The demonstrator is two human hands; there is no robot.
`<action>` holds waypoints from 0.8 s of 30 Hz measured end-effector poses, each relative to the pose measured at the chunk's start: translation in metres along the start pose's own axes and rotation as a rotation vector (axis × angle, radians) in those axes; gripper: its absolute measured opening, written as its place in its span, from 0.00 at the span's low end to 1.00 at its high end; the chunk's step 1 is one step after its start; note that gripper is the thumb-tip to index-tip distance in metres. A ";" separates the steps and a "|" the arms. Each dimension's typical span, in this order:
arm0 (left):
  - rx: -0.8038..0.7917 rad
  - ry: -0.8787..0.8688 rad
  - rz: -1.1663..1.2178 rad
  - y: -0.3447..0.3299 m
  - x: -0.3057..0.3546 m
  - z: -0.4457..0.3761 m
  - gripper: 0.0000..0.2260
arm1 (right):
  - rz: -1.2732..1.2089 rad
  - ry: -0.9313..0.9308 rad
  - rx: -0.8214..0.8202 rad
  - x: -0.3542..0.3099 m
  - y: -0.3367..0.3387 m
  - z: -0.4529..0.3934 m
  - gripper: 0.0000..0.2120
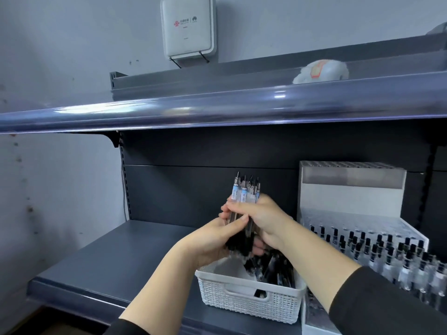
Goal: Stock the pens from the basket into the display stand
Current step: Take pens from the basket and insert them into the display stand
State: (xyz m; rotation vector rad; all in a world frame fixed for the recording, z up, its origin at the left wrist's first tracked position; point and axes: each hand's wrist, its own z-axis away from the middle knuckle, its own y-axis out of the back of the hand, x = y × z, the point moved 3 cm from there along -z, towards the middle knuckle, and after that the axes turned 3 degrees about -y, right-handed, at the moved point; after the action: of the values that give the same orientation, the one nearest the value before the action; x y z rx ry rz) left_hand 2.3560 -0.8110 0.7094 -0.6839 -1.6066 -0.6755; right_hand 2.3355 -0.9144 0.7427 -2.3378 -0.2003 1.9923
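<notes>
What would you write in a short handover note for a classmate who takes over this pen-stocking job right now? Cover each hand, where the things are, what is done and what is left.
Left hand: grips the lower part of a bundle of pens, held upright above the basket.
Right hand: grips the same bundle from the other side.
Basket: on the lower shelf, more pens lying in it.
Stand: right of the basket; its lower front rows hold many pens, the top tier looks empty.
Done: part of the stand is filled.
Left: slot the bundle into free holes, then the pens in the basket.
</notes>
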 end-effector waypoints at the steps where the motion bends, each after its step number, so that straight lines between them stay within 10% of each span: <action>1: -0.015 0.006 0.009 -0.006 0.004 0.002 0.19 | 0.032 0.015 -0.011 -0.007 0.000 0.007 0.04; 24: 0.066 -0.120 0.405 -0.146 -0.010 0.020 0.15 | 0.264 0.126 0.363 -0.025 0.082 0.129 0.07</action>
State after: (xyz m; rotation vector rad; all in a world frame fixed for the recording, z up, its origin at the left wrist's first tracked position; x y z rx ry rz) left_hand 2.2349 -0.8923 0.6894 -0.9807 -1.5281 -0.2884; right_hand 2.2093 -1.0040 0.7359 -2.3287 0.4591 1.7811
